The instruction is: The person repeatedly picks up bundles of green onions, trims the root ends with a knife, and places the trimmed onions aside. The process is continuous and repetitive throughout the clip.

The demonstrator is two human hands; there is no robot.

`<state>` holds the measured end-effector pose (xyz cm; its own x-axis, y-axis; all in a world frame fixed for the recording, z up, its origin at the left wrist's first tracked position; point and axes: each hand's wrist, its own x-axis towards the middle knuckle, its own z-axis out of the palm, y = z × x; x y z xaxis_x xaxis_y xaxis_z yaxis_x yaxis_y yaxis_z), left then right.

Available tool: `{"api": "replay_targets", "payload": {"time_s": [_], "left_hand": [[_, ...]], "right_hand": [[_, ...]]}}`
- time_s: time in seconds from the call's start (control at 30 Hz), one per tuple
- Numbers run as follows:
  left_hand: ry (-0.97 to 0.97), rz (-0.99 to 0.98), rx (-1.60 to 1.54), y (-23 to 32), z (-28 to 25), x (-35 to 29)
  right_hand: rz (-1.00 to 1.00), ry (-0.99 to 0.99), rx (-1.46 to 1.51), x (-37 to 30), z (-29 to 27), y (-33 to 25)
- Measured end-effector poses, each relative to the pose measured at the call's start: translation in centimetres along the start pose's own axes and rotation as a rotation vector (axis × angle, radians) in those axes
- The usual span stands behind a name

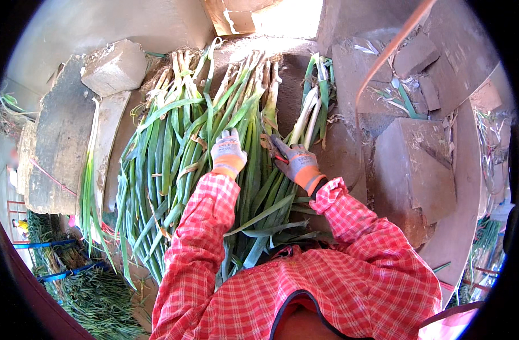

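Head view: long green stalks (pixel 157 158) heaped across a brown work surface (pixel 341 164)

The brown work surface spreads behind everything, and the long green stalks take up its middle and left, pale ends pointing away from the person, leaves running down toward the body. A red checked shirt (pixel 254 306) fills the lower part, its two sleeves reaching forward over the heap. At lower left, well apart from the hands, lie bundled greens (pixel 95 300) with a blue strap (pixel 67 273) across them.

Next in size come a weathered board (pixel 61 136) at the left and a brown block (pixel 412 164) at the right. A smaller pale block (pixel 115 68) sits at the board's upper end. Just beyond the right hand (pixel 302 164) lies a small bunch with white stems (pixel 309 110).

Both hands wear grey-and-orange gloves. The left hand (pixel 228 153) lies on the middle of the heap, fingers bent over the leaves; whether they close on any stalk cannot be told. The right hand, at the heap's right edge, has its fingers wrapped around a dark tool (pixel 278 149) with red on it. The tool points away and leftward, close against the stalks; its exact kind is too small to tell.
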<state>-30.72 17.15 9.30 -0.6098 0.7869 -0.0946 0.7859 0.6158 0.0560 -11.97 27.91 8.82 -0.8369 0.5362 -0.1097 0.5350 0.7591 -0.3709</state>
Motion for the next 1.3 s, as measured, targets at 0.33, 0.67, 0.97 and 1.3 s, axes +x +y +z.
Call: {"api": "replay_targets", "payload": {"time_s": [0.33, 0.67, 0.97, 1.3], "left_hand": [[-0.11, -0.062, -0.354, -2.8, -0.4, 1.9], [0.002, 0.0, 0.024, -0.4, -0.2, 0.5], [0.196, 0.26, 0.259, -0.4, 1.0, 1.5], [-0.096, 0.237, 0.162, 1.3, -1.1, 3.0]], "right_hand": [[0.001, 0.02, 0.03, 2.4, 0.7, -0.8], [-0.067, -0.01, -0.043, 4.5, -0.2, -0.1], [0.02, 0.05, 0.02, 9.4, 0.9, 1.5], [0.156, 0.243, 0.192, 28.9, 1.9, 8.8]]}}
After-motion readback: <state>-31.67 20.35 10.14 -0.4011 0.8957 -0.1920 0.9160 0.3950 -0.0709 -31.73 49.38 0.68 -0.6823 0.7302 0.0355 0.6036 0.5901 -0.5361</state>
